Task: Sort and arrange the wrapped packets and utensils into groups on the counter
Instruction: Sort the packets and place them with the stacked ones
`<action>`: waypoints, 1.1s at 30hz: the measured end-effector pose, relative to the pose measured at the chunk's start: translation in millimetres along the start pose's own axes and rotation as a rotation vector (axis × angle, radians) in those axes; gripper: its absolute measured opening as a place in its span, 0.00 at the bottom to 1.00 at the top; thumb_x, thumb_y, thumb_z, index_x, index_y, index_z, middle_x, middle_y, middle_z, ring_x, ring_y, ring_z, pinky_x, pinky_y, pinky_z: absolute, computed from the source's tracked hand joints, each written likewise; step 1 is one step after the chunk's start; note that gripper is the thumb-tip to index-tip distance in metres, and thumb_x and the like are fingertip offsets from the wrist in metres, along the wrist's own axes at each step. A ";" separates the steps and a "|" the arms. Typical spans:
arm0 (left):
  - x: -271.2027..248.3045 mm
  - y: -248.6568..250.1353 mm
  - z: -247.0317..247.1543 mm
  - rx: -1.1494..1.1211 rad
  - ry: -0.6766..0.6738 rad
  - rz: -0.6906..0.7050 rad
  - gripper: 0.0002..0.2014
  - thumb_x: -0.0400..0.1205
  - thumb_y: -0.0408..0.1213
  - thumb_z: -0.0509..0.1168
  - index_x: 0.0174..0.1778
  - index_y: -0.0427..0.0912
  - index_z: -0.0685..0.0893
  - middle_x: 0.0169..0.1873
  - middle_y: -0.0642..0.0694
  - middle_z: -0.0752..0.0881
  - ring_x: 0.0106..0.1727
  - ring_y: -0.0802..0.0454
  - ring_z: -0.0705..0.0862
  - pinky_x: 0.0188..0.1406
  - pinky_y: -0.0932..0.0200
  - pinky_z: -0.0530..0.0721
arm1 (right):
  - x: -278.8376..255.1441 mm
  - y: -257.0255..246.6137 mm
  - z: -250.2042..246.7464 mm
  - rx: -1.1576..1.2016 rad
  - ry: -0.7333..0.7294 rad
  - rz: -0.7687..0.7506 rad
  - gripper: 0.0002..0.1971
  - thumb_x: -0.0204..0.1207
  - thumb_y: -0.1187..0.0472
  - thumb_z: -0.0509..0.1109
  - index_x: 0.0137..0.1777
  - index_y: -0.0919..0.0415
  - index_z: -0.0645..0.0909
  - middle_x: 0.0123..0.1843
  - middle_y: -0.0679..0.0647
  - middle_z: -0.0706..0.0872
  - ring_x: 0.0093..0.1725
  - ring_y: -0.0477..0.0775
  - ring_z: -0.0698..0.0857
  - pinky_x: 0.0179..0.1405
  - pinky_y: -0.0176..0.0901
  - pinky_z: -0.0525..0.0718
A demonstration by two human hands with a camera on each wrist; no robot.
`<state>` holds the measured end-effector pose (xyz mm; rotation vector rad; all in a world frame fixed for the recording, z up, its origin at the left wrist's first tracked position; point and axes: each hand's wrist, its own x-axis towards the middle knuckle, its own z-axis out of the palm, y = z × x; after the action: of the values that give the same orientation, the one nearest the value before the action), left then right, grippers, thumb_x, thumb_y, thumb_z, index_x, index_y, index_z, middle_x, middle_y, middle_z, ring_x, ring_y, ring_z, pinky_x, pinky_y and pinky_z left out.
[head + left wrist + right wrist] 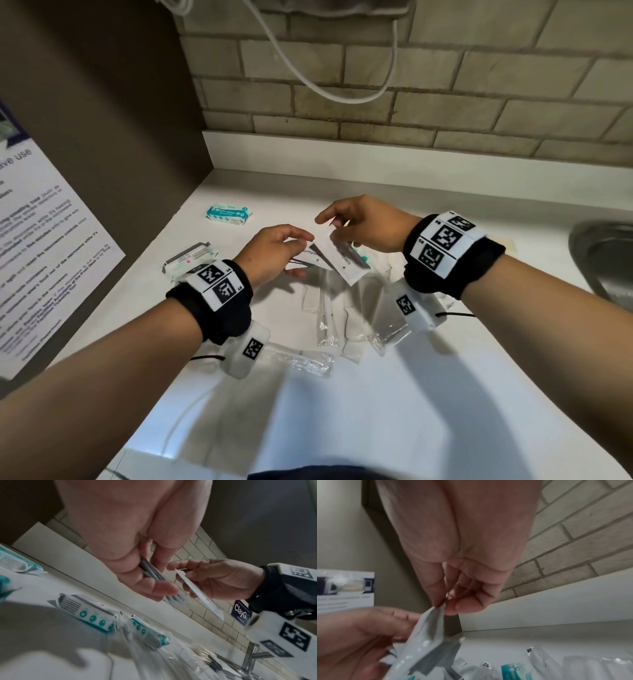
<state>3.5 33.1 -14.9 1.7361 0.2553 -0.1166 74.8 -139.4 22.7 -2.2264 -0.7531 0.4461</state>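
Observation:
Both hands hover over the white counter point(445, 394). My left hand point(303, 255) grips a thin stack of white toothpaste sachets point(310, 256); in the left wrist view its fingers point(159, 589) curl under the grey-white stack point(150, 573). My right hand point(330, 222) pinches the top edge of one more white toothpaste sachet point(344, 262), which hangs slanted just beside the stack. In the right wrist view the thumb and forefinger point(443, 605) nip that sachet point(429, 631). Clear-wrapped utensils point(337, 315) lie below the hands.
A teal wipes pack point(227, 215) lies at the back left, another pack point(190, 257) beside my left wrist. More clear wrappers point(305, 359) lie near the front. A steel sink point(606, 263) is at the right, a notice point(44, 246) on the left wall, and a cable point(342, 92) hangs behind.

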 end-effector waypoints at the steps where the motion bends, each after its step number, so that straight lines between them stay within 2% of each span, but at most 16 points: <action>1: -1.3 1.8 2.0 -0.030 -0.002 -0.003 0.10 0.87 0.31 0.60 0.46 0.43 0.86 0.41 0.46 0.80 0.36 0.58 0.81 0.36 0.49 0.90 | 1.6 -0.6 3.0 -0.014 -0.012 -0.007 0.14 0.76 0.69 0.71 0.61 0.59 0.82 0.37 0.46 0.79 0.29 0.36 0.78 0.33 0.26 0.75; 3: -4.1 7.1 6.2 -0.146 0.008 -0.029 0.12 0.88 0.32 0.58 0.44 0.39 0.85 0.41 0.42 0.79 0.31 0.60 0.82 0.29 0.52 0.88 | 5.0 -2.2 8.3 -0.051 -0.001 -0.014 0.12 0.74 0.68 0.74 0.56 0.57 0.81 0.36 0.46 0.80 0.32 0.42 0.79 0.37 0.36 0.77; 5: -6.6 11.2 9.8 -0.256 -0.001 -0.067 0.12 0.88 0.35 0.56 0.44 0.37 0.82 0.37 0.43 0.79 0.23 0.62 0.81 0.31 0.49 0.86 | 7.8 -3.3 12.2 -0.061 0.028 -0.024 0.13 0.71 0.67 0.77 0.51 0.55 0.79 0.37 0.47 0.81 0.34 0.48 0.80 0.39 0.42 0.80; 8: -5.5 10.4 11.8 -0.272 -0.094 -0.073 0.10 0.87 0.35 0.60 0.45 0.38 0.84 0.38 0.48 0.85 0.40 0.59 0.85 0.38 0.47 0.87 | 7.1 -4.3 15.0 -0.083 0.072 -0.040 0.15 0.67 0.65 0.80 0.49 0.55 0.79 0.37 0.45 0.83 0.31 0.42 0.79 0.30 0.27 0.75; 9: -4.9 9.4 12.2 -0.232 -0.117 -0.067 0.08 0.86 0.33 0.61 0.46 0.38 0.85 0.36 0.48 0.86 0.41 0.59 0.85 0.38 0.49 0.87 | 5.4 -3.7 15.0 -0.094 0.090 -0.045 0.15 0.67 0.65 0.80 0.49 0.56 0.79 0.37 0.45 0.83 0.30 0.41 0.78 0.27 0.23 0.73; 11: -5.2 9.7 15.9 -0.150 -0.130 -0.068 0.07 0.83 0.26 0.61 0.48 0.36 0.84 0.30 0.49 0.85 0.32 0.62 0.85 0.34 0.54 0.88 | -1.6 -0.9 13.0 -0.116 0.129 -0.040 0.13 0.68 0.62 0.80 0.48 0.57 0.80 0.37 0.46 0.82 0.29 0.40 0.77 0.26 0.23 0.73; 14: -9.2 11.7 30.4 -0.072 -0.145 -0.060 0.11 0.81 0.21 0.59 0.53 0.36 0.83 0.29 0.46 0.83 0.26 0.61 0.83 0.30 0.61 0.88 | -27.4 5.0 5.7 -0.077 0.203 -0.012 0.10 0.73 0.57 0.77 0.50 0.58 0.81 0.41 0.48 0.83 0.30 0.42 0.79 0.31 0.26 0.75; 16: -12.5 13.5 42.6 -0.017 -0.170 -0.041 0.11 0.81 0.23 0.60 0.55 0.38 0.83 0.33 0.44 0.83 0.28 0.59 0.83 0.29 0.63 0.87 | -50.4 10.1 0.1 -0.058 0.184 0.043 0.20 0.71 0.50 0.78 0.59 0.56 0.80 0.50 0.48 0.84 0.40 0.47 0.83 0.43 0.36 0.81; 18: -17.7 15.8 60.8 0.040 -0.189 -0.016 0.14 0.81 0.22 0.59 0.58 0.39 0.82 0.31 0.43 0.82 0.27 0.56 0.82 0.26 0.66 0.83 | -77.0 16.2 -3.7 -0.146 0.080 0.151 0.35 0.66 0.45 0.80 0.72 0.54 0.73 0.57 0.47 0.82 0.53 0.50 0.82 0.53 0.40 0.81; 20: -25.3 16.9 83.8 0.100 -0.237 -0.016 0.17 0.80 0.23 0.57 0.62 0.41 0.79 0.28 0.45 0.76 0.23 0.57 0.78 0.29 0.64 0.84 | -101.7 26.8 -4.2 -0.259 -0.028 0.253 0.43 0.64 0.45 0.81 0.77 0.57 0.66 0.51 0.47 0.83 0.55 0.50 0.82 0.51 0.41 0.78; 23: -41.2 11.0 121.2 0.253 -0.394 -0.008 0.17 0.82 0.26 0.57 0.65 0.45 0.74 0.31 0.47 0.78 0.22 0.61 0.82 0.33 0.60 0.84 | -132.9 46.4 -2.0 -0.400 -0.103 0.371 0.33 0.66 0.50 0.81 0.68 0.57 0.72 0.44 0.48 0.82 0.48 0.53 0.80 0.36 0.40 0.74; 25: -49.8 4.7 143.5 0.364 -0.494 0.039 0.17 0.83 0.27 0.57 0.67 0.44 0.71 0.42 0.44 0.83 0.34 0.55 0.87 0.40 0.52 0.88 | -154.8 61.4 -2.7 -0.478 -0.115 0.397 0.18 0.67 0.54 0.79 0.53 0.54 0.77 0.42 0.49 0.81 0.45 0.54 0.80 0.32 0.39 0.72; 27: -55.5 0.3 161.4 0.565 -0.579 0.148 0.17 0.83 0.29 0.58 0.68 0.42 0.72 0.54 0.39 0.84 0.50 0.43 0.87 0.53 0.44 0.87 | -176.6 75.2 -4.5 -0.494 -0.137 0.422 0.12 0.67 0.55 0.77 0.42 0.49 0.74 0.39 0.48 0.81 0.43 0.54 0.82 0.35 0.42 0.74; 29: -61.9 -1.7 178.4 0.775 -0.634 0.262 0.16 0.83 0.30 0.58 0.67 0.38 0.74 0.58 0.39 0.84 0.57 0.42 0.84 0.54 0.51 0.83 | -195.2 86.5 -6.0 -0.536 -0.158 0.432 0.10 0.69 0.56 0.75 0.40 0.50 0.74 0.37 0.47 0.81 0.42 0.53 0.82 0.36 0.41 0.74; 31: -66.4 -3.6 191.6 0.924 -0.650 0.328 0.13 0.84 0.31 0.57 0.63 0.36 0.77 0.56 0.39 0.84 0.56 0.42 0.83 0.47 0.57 0.76 | -207.1 93.9 -4.5 -0.609 -0.156 0.409 0.06 0.73 0.56 0.71 0.43 0.52 0.75 0.37 0.48 0.80 0.40 0.53 0.81 0.32 0.40 0.73; 33: -71.3 -3.6 204.4 1.043 -0.642 0.373 0.11 0.84 0.34 0.57 0.61 0.36 0.77 0.56 0.38 0.84 0.55 0.41 0.82 0.44 0.59 0.71 | -218.1 98.9 -3.7 -0.668 -0.138 0.389 0.04 0.76 0.55 0.67 0.46 0.52 0.76 0.38 0.48 0.80 0.40 0.53 0.81 0.34 0.40 0.74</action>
<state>-53.1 -174.4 -39.7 2.6070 -0.7289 -0.5985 -53.2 -335.2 -28.8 -3.0192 -0.5887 0.6036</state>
